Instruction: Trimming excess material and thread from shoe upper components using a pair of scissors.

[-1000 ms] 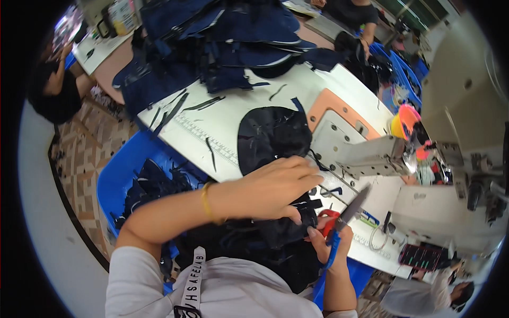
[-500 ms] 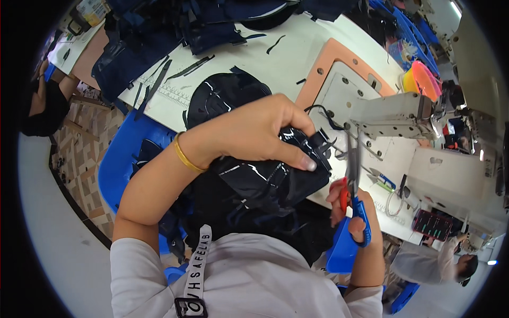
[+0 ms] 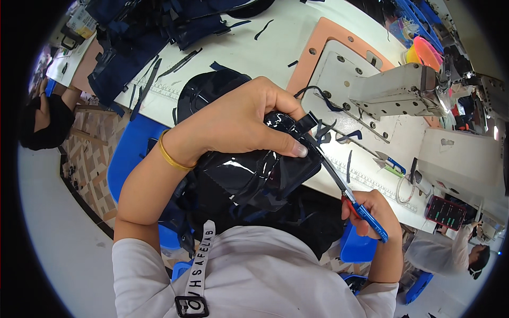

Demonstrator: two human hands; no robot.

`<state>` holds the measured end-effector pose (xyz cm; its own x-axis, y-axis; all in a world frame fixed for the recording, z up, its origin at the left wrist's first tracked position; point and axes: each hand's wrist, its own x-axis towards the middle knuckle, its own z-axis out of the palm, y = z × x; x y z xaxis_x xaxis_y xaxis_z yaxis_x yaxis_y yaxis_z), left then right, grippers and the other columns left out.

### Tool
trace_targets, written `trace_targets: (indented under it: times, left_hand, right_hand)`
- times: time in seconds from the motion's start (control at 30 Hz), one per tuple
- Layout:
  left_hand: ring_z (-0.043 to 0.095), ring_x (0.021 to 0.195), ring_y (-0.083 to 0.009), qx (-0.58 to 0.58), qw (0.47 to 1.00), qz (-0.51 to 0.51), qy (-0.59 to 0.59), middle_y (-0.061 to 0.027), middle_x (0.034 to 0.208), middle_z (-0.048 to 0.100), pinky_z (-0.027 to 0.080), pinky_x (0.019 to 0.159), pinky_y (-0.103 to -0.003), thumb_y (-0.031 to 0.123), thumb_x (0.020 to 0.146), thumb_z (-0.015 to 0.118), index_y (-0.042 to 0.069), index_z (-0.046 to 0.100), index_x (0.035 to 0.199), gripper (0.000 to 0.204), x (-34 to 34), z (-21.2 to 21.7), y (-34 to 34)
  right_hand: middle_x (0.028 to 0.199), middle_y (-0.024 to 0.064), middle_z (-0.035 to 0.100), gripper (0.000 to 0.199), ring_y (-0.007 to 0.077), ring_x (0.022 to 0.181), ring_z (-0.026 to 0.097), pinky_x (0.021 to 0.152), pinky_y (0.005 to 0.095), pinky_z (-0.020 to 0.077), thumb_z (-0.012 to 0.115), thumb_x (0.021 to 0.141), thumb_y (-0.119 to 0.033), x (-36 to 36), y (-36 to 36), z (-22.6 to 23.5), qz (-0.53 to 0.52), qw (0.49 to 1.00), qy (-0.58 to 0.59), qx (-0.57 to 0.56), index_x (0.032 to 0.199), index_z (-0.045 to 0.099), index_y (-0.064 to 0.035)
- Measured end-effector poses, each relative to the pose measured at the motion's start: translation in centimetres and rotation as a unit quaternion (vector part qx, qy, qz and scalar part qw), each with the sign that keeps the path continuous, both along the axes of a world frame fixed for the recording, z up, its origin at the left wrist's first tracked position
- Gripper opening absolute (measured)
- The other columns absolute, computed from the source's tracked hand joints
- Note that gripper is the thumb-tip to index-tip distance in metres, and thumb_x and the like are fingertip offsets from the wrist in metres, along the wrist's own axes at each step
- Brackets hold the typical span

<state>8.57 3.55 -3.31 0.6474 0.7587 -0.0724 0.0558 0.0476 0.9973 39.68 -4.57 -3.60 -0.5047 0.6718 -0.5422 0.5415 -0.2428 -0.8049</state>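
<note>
My left hand (image 3: 265, 124) grips a dark navy, glossy sewn piece (image 3: 238, 177), thumb on top and fingers curled over its far edge. Black straps or trimmings stick out beside the fingertips. In my right hand (image 3: 371, 212) is a pair of scissors (image 3: 334, 172) with blue and red handles. The blades reach up to the piece's right edge, close to my left thumb, and look nearly closed. Whether they have fabric between them I cannot tell. The rest of the piece hangs over my lap.
A sewing machine (image 3: 397, 90) stands at the right on a white table (image 3: 233, 50). Dark fabric pieces (image 3: 159, 26) pile up at the far left. Cut strips lie about. Small thread snips (image 3: 389, 164) and a phone (image 3: 445, 212) are at the right. Other people sit at both sides.
The scissors have swung left and down, from standing upright apart from the piece to lying along its right edge. My left hand keeps its hold. The view has shifted slightly.
</note>
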Motion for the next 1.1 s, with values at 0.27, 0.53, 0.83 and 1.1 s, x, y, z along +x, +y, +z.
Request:
trace_targets:
  times: [0.27,0.53,0.83,1.1]
  left_hand:
    - [0.056,0.071,-0.0032,0.079,0.997,-0.005,0.021,-0.0025,0.079,0.067,0.045,0.064,-0.018,0.001,0.071,0.078,-0.004,0.066,0.088,0.021,0.6,-0.4,-0.1]
    - [0.059,0.075,-0.0053,0.044,0.998,0.032,-0.040,-0.0007,0.080,0.063,0.046,0.067,-0.018,-0.003,0.072,0.076,0.001,0.059,0.089,0.025,0.7,-0.3,-1.1]
    - [0.055,0.063,-0.0112,0.283,0.957,0.056,0.040,-0.0011,0.067,0.061,0.041,0.067,-0.024,-0.005,0.063,0.072,0.004,0.066,0.073,0.015,0.1,-0.2,-2.2]
    - [0.050,0.057,-0.0156,0.399,0.916,0.043,0.028,-0.0002,0.066,0.062,0.036,0.075,-0.032,0.001,0.066,0.070,0.011,0.067,0.071,0.011,-0.2,-1.0,-2.8]
  right_hand:
    - [0.052,-0.0024,0.051,0.058,0.0040,0.047,0.049,0.044,0.0183,0.0345,0.075,0.067,-0.060,0.2,0.0,-0.1,-0.025,0.998,0.040,-0.039,0.072,0.059,-0.0039]
    - [0.051,-0.0020,0.051,0.070,0.0051,0.043,0.049,0.041,0.0164,0.0341,0.068,0.065,-0.074,1.2,-0.1,-0.2,-0.012,0.992,0.066,-0.106,0.067,0.059,-0.0046]
    - [0.053,-0.0007,0.055,0.063,0.0049,0.050,0.051,0.045,0.0202,0.0338,0.077,0.063,-0.064,1.2,-0.3,0.5,-0.010,0.994,0.055,-0.093,0.073,0.057,-0.0044]
    - [0.049,0.0021,0.039,0.068,0.0098,0.049,0.032,0.044,0.0274,0.0283,0.082,0.047,-0.061,0.6,0.0,1.4,0.035,0.998,-0.046,0.027,0.065,0.048,-0.0048]
